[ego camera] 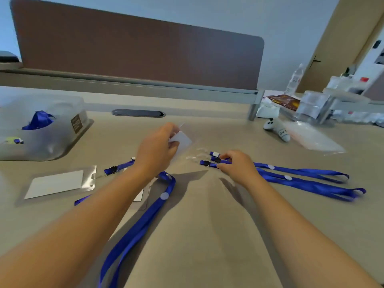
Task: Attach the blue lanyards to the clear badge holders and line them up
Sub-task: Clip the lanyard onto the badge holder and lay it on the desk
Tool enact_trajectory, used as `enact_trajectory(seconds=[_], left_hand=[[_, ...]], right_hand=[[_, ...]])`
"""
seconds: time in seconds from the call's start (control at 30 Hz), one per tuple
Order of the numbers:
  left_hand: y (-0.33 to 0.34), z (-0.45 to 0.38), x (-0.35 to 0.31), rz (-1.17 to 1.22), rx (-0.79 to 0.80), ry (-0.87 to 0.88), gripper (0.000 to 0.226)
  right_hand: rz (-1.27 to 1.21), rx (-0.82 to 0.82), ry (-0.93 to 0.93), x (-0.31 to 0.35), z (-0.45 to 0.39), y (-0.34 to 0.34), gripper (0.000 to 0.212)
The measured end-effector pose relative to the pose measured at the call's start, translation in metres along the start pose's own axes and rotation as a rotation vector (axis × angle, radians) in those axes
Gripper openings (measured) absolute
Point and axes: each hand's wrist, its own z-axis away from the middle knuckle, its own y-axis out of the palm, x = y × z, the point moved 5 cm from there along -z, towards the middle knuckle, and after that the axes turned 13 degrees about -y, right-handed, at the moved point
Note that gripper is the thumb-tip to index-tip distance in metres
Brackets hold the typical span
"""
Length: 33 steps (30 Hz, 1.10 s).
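Observation:
My left hand (156,149) holds a clear badge holder (181,142) with a white card inside, lifted above the table centre. My right hand (236,163) pinches the clip ends of blue lanyards (303,177) that stretch away to the right on the table. Their black clips (207,163) lie just left of my fingers. Another blue lanyard (149,217) runs under my left forearm toward the near edge. At left, a clear badge holder (60,182) lies flat with a lanyard clip (113,169) next to it. A further holder is partly hidden under my left forearm.
A clear plastic bin (41,127) with blue lanyards inside stands at far left. A brown divider panel (135,55) closes the back of the desk. At right are a white controller (277,128), a plastic bag (313,138), a water bottle (294,80) and clear containers.

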Motion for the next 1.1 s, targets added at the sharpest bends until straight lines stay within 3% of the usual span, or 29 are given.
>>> enact_trajectory(seconds=[0.23,0.47,0.6,0.83,0.93,1.1], left_hand=[[0.009,-0.005,0.015,-0.032,-0.002,-0.066,0.023],[0.005,-0.007,0.018,-0.044,-0.022,-0.058,0.024],[0.005,-0.006,0.021,-0.036,-0.02,-0.062,0.025],[-0.005,-0.004,0.026,0.015,-0.044,-0.04,0.024],[-0.011,-0.005,0.025,0.06,-0.075,-0.029,0.02],[-0.009,-0.008,0.02,0.088,-0.079,-0.038,0.015]], right_hand=[[0.342,0.095,-0.085,-0.011,-0.012,0.03,0.027],[0.445,0.163,-0.126,-0.003,-0.013,0.031,0.028],[0.306,0.152,-0.169,0.009,-0.017,0.038,0.041],[0.216,0.096,-0.179,0.023,-0.019,0.052,0.015],[0.06,0.043,-0.146,0.026,-0.021,0.048,0.009],[-0.235,-0.114,-0.152,0.042,-0.022,0.029,0.02]])
